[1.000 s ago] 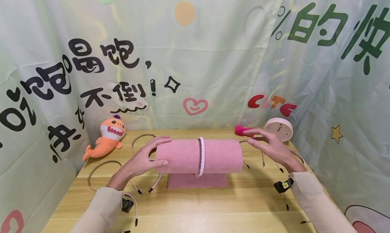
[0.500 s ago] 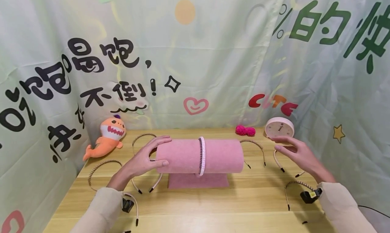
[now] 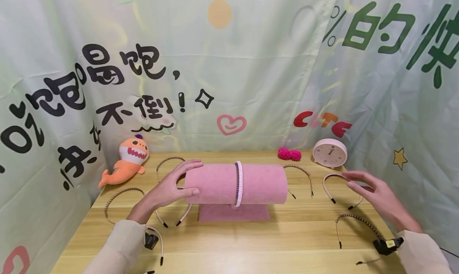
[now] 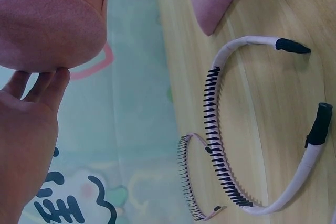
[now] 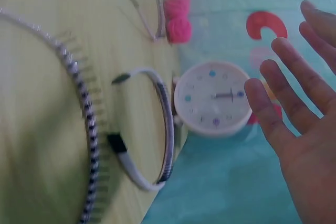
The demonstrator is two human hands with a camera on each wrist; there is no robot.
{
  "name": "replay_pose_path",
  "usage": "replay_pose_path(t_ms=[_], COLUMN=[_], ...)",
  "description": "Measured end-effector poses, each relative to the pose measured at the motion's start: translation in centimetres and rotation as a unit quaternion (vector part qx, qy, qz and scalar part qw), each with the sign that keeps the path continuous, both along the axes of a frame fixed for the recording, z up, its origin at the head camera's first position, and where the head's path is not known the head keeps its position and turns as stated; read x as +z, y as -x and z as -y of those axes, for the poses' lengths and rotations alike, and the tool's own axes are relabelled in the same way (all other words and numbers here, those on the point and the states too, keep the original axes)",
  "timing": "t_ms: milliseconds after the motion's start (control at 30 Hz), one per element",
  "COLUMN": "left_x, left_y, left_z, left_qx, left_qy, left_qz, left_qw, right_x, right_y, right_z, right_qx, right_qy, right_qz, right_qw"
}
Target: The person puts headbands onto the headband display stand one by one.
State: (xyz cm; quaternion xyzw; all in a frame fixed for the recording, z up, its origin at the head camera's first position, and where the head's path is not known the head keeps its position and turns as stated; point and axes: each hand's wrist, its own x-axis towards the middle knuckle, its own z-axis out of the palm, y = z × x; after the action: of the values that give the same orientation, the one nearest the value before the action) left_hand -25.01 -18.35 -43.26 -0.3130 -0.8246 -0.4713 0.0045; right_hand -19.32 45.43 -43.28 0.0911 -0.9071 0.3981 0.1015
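Observation:
A pink padded headband stand (image 3: 211, 184), a horizontal roll on a flat base, stands on the table. One white headband (image 3: 239, 184) with dark teeth encircles the roll near its middle. My left hand (image 3: 165, 192) holds the roll's left end, thumb on the front and fingers over the top. In the left wrist view, fingertips (image 4: 62, 76) touch the roll. My right hand (image 3: 380, 196) is over a white headband (image 3: 324, 186) on the table's right, overlapping it in the head view. Its fingers are spread and hold nothing in the right wrist view.
Several more headbands lie around, including a toothed one (image 3: 107, 204) at left, one (image 3: 310, 176) behind the roll's right end and one (image 3: 338, 230) at front right. An orange shark plush (image 3: 127, 164), pink yarn (image 3: 289, 154) and a round clock (image 3: 330, 153) stand along the back, before printed curtains.
My right hand has moved right and down, away from the roll's right end to above the headband at right. The left hand and stand have stayed in place.

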Motion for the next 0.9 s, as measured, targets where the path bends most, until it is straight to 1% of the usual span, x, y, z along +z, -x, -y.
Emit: replay_pose_path(t_ms=[233,500,667,800,900], left_x=[0.0,-0.1,0.0,0.0,0.0], left_y=[0.1,0.0,0.0,0.0,0.0], left_z=[0.0,0.0,0.0,-0.1,-0.1], left_qx=[0.0,0.004,0.004,0.003,0.002], left_qy=[-0.002,0.001,-0.005,-0.004,-0.003], left_qz=[0.001,0.004,0.006,0.004,0.004], left_qw=[1.0,1.0,1.0,1.0,1.0], right_x=[-0.9,-2.7,-3.7,-4.6,-5.4], right_y=[-1.5,-3.2,-4.0,-4.7,-5.1], right_z=[-2.6,-4.9,-5.8,-6.3,-6.5], right_qx=[-0.015,-0.051,-0.068,-0.073,-0.067], right_qy=[-0.024,-0.012,-0.016,-0.011,-0.014], right_qz=[0.01,0.053,0.085,0.111,0.115], right_qw=[0.9996,0.9972,0.994,0.9911,0.9909])
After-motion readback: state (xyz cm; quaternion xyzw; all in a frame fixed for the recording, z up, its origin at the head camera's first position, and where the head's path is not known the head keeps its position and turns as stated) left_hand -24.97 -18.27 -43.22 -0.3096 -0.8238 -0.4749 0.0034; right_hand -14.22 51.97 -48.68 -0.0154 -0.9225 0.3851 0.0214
